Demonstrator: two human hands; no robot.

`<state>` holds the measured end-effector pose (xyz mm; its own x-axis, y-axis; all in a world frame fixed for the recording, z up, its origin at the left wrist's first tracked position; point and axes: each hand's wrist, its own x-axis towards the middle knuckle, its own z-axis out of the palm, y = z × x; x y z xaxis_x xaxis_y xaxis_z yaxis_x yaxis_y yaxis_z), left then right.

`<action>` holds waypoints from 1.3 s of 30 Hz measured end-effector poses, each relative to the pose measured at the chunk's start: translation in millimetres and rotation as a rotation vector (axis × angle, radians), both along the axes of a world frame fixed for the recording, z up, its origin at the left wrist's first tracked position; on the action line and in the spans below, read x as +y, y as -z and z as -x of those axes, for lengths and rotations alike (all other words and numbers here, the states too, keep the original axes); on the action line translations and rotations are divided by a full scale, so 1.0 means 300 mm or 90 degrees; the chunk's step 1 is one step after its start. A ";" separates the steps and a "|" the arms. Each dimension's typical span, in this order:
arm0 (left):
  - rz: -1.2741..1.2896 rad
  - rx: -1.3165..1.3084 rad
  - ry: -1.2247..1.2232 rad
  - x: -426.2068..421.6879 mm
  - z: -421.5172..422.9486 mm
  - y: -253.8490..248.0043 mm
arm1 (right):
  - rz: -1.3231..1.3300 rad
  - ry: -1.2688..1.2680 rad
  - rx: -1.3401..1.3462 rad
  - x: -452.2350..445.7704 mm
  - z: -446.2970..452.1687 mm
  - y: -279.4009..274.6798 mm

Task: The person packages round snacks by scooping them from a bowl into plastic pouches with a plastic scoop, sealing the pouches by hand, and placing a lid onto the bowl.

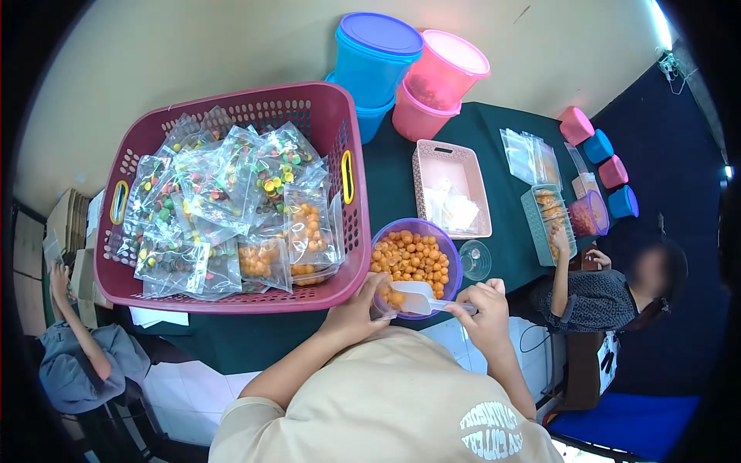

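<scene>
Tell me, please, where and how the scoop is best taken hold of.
The scoop is probably best held by its handle, coming from the person's right. The handle is slim and points right, where the right hand grips it, while the broad blade points left, toward the clear container in the left hand.

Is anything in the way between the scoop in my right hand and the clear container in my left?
No, nothing visible. The scoop, in your right hand, has its blade right at the clear container in your left hand, over the near side of the purple bowl.
</scene>
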<state>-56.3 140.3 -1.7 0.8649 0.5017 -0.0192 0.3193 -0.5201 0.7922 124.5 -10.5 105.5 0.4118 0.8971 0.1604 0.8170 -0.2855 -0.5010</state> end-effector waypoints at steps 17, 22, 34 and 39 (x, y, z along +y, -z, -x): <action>0.054 0.118 -0.084 -0.006 0.020 -0.005 | -0.030 -0.005 -0.130 0.139 -0.146 0.348; 0.034 0.088 -0.112 -0.021 0.043 0.022 | -0.009 -0.088 -0.105 0.048 -0.096 0.325; -0.028 0.058 -0.212 -0.102 -0.029 -0.017 | 0.099 -0.069 0.083 -0.063 -0.195 0.346; -0.096 0.031 -0.298 -0.184 -0.061 -0.024 | 0.115 -0.035 0.262 -0.010 -0.323 0.379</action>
<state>-37.9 85.0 5.5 0.5459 0.8364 0.0487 0.5803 -0.4194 0.6981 221.3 -13.6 -8.2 0.3591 0.9180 -0.1682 0.5773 -0.3601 -0.7328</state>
